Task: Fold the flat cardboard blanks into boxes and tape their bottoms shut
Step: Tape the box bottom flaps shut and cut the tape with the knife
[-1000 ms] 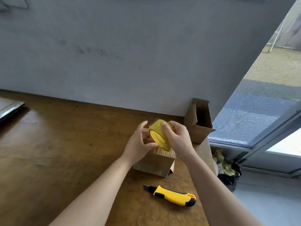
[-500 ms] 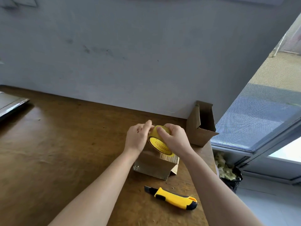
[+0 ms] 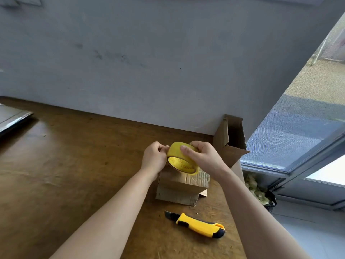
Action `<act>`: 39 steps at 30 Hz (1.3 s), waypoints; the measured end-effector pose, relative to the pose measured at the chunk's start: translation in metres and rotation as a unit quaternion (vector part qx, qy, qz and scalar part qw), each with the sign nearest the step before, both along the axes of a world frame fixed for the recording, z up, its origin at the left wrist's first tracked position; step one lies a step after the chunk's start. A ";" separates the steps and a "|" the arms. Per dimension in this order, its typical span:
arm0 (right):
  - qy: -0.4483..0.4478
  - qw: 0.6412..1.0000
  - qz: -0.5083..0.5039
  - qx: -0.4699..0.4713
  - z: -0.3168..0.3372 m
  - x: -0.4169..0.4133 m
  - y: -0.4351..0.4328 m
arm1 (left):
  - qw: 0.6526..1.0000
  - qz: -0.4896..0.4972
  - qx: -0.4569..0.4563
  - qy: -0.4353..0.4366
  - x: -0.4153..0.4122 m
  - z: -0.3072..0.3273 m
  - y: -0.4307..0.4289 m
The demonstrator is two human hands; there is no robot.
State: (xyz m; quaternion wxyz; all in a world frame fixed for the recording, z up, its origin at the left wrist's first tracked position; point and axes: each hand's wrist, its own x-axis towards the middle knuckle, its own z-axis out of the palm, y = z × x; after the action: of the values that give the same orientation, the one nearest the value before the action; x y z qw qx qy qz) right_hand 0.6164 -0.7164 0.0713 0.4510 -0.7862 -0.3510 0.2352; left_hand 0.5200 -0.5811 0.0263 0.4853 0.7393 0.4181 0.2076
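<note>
The right hand (image 3: 203, 156) curls over the yellow tape roll (image 3: 182, 158), thumb across its face, holding it on top of the folded cardboard box (image 3: 182, 186). The left hand (image 3: 155, 157) pinches at the roll's left edge. A yellow utility knife (image 3: 197, 224) lies nearer on the wooden table (image 3: 65, 165); another open box (image 3: 231, 139) stands behind.

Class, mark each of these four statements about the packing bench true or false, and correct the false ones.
1. The right hand grips the yellow tape roll over a cardboard box. True.
2. The left hand holds the utility knife. False: the knife lies on the table, nearer the person than the cardboard box; the left hand is at the tape roll.
3. An open box stands near the wall at the table's right end. True.
4. The cardboard box under the tape roll stands on the floor. False: it stands on the table.
</note>
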 end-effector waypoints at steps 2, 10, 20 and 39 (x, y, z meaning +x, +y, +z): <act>-0.009 1.000 -0.006 -0.007 -0.002 0.000 0.003 | 0.999 -0.016 0.022 0.032 -0.002 -0.002 0.001; -0.117 0.991 -0.003 -0.064 -0.020 0.000 -0.003 | 0.993 -0.064 0.078 0.055 -0.003 -0.020 -0.007; -0.122 0.989 -0.014 -0.081 -0.019 0.027 0.012 | 0.990 -0.092 0.082 0.063 0.024 -0.029 0.005; -0.107 0.990 -0.045 -0.075 -0.027 0.052 0.040 | 0.998 0.053 -0.028 -0.038 0.022 -0.054 0.015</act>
State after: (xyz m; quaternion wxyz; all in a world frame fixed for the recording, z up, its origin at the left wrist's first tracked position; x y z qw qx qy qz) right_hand 0.6689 -0.6760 0.0444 0.3604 -0.8536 -0.3426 0.1549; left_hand 0.5421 -0.5658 -0.0277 0.5095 0.6942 0.4432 0.2492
